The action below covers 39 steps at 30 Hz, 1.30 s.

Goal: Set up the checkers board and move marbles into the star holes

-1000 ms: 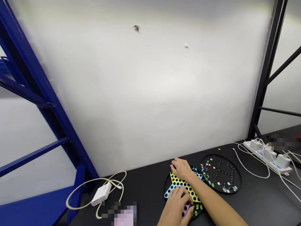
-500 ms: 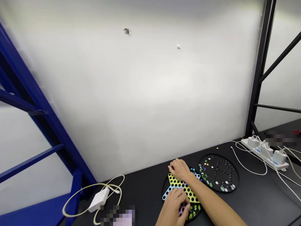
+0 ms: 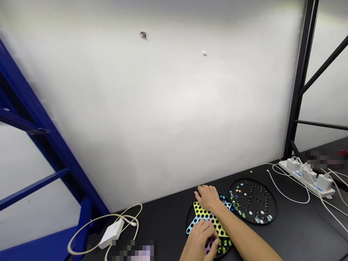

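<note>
Low on the black table lies a star-shaped checkers board (image 3: 207, 216) with yellow, blue and pink dotted arms, on a round black base (image 3: 189, 226). My right hand (image 3: 208, 197) rests over the star's far edge, fingers curled down on it. My left hand (image 3: 198, 238) lies on the near part, next to the pink arm, and its fingertips hide what is under them. Green marbles (image 3: 224, 246) sit in the near holes. To the right, a second round black board (image 3: 268, 203) carries several marbles around its edge. Neither hand shows clearly whether it holds a marble.
A white power strip (image 3: 306, 177) with plugged-in chargers and white cables lies at the right. A white adapter (image 3: 111, 233) with a looped cable sits at the left. A blue steel frame (image 3: 32, 127) and a black upright (image 3: 300, 83) stand beside the white wall.
The whole view has shifted slightly left and tilted. Both hands stay on the star board, with only small shifts in their positions.
</note>
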Tool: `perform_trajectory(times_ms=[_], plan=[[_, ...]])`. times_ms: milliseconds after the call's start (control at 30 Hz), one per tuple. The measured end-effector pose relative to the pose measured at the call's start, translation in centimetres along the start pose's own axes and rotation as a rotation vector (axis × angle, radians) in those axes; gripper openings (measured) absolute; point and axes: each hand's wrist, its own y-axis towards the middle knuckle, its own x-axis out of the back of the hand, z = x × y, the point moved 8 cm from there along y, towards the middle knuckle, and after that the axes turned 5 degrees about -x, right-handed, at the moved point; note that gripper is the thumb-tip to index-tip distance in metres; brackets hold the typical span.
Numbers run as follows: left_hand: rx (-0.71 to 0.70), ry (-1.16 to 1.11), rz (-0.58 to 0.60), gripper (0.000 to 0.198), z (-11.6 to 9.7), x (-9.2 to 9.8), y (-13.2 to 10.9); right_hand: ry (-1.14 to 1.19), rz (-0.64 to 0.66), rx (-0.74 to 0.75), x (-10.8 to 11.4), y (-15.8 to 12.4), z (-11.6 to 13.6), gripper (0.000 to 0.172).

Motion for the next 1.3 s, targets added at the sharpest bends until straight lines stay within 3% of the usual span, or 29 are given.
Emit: perform_trajectory(times_ms=[167, 400, 533, 633, 733, 867, 967, 1067, 1300], plan=[[0.012, -0.011, -0.064, 0.019, 0.6, -0.2, -0.1, 0.009, -0.014, -0.023, 0.1, 0.2, -0.3, 0.031], [-0.014, -0.030, 0.005, 0.023, 2.3, -1.7, -0.1, 0.129, -0.027, 0.100, 0.1, 0.5, 0.5, 0.018], [0.006, -0.039, 0.021, 0.023, 2.5, -2.0, -0.3, 0.342, -0.090, 0.058, 0.6, 0.9, -0.4, 0.019], [0.026, -0.033, 0.007, 0.022, 1.8, -1.4, -0.4, 0.614, -0.183, -0.098, 2.2, 1.6, -3.9, 0.025], [0.045, -0.033, 0.011, 0.017, 0.8, -0.6, -0.3, 0.767, -0.271, -0.220, 4.1, 1.5, -9.3, 0.028], [0.076, -0.052, 0.074, 0.011, -0.2, 0.1, 0.0, 0.664, -0.250, -0.334, 5.1, -0.7, -17.6, 0.031], [0.107, -0.070, 0.104, 0.010, -0.5, 0.4, 0.2, 0.555, -0.162, -0.360, 4.8, -2.9, -22.2, 0.030], [0.116, -0.074, 0.096, 0.010, -0.7, 0.5, 0.3, 0.519, -0.034, -0.336, 4.0, -4.2, -23.7, 0.027], [0.100, -0.109, 0.080, 0.010, -0.6, 0.4, 0.1, 0.403, 0.097, -0.297, 3.3, -4.8, -21.8, 0.017]])
